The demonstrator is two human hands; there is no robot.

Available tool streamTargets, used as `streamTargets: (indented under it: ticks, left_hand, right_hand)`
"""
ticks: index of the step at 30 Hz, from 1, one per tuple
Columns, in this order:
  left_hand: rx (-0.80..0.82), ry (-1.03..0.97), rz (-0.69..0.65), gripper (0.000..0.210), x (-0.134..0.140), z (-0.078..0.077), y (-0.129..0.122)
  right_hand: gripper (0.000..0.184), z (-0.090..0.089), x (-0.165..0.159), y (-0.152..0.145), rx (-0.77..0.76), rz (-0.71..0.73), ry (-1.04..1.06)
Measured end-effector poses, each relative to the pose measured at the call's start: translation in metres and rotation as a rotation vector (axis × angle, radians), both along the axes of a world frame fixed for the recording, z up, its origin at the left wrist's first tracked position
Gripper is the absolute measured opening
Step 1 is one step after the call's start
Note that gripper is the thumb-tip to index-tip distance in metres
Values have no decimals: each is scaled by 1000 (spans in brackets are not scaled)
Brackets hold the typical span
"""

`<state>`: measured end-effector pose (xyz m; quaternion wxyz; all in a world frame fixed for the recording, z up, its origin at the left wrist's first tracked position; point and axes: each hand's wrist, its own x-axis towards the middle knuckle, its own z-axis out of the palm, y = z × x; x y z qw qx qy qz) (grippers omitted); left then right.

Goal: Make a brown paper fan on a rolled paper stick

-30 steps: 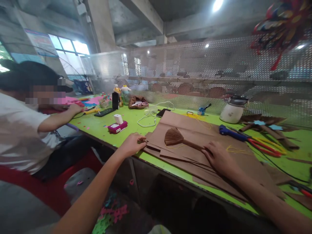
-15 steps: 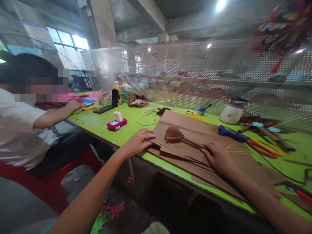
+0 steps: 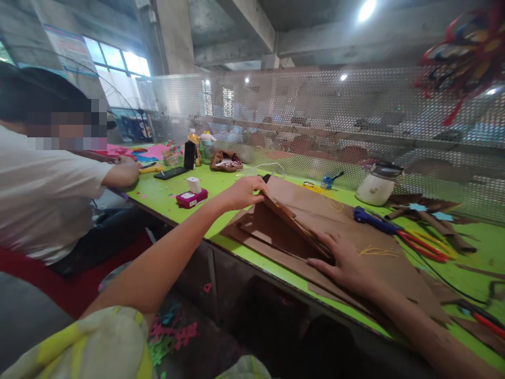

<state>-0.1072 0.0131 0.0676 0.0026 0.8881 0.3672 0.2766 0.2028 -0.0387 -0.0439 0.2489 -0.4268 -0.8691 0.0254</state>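
My left hand (image 3: 246, 192) pinches the left edge of a brown paper sheet (image 3: 272, 223) between thumb and fingers, holding it up off the layers below. Under the raised sheet lie more brown paper layers (image 3: 252, 239) along the table's front edge. My right hand (image 3: 347, 260) rests on the paper farther right, thumb and fingers spread across the base of the lifted part. A thin edge of folded brown paper shows along the top of the raised sheet; the pleated fan-shaped piece is not clearly visible.
On the green table (image 3: 232, 181), a blue-handled glue gun (image 3: 374, 220) and red-and-yellow-handled tools (image 3: 428, 247) lie to the right. Behind them stand a white jar (image 3: 374, 185) and brown paper pieces with blue stars (image 3: 418, 207). A co-worker (image 3: 51, 195) sits at left.
My left hand has moved up and right, raising the brown paper's edge. My right hand has let go of the pleated paper piece's stem and spread its fingers on the paper.
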Motion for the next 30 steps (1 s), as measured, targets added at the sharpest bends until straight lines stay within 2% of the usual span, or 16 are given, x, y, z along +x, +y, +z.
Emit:
streamTargets:
  ticks: [3,6,8,12,16,19,22,27,30]
  left_hand:
    - [18,-134,75,21,3,-7,-5]
    - [-3,-283,244,48,-7,-25,-22]
    - [-65,-247,311,47,-19,-38,-39]
    - [-233,-1,215,48,-39,-57,-65]
    - [-177,34,206,39,-38,-65,-62]
    - [-57,28,176,24,-30,-61,-46]
    - [38,17,153,20,-25,-46,-27]
    - [73,94,81,17,-16,-14,-6]
    - [56,143,66,19,-13,-5,-5]
  right_hand:
    - [38,-3,-3,5,43,-55,29]
    - [35,-5,-1,9,51,-61,110]
    - [34,-6,2,10,49,-59,151]
    - [34,-8,6,11,23,-83,157]
    - [35,-8,6,12,1,-100,152]
    - [36,-8,6,11,-17,-92,160]
    - [37,-4,6,9,-39,-75,138]
    - [44,3,3,1,-38,-39,72]
    - [53,6,0,-4,-31,-26,41]
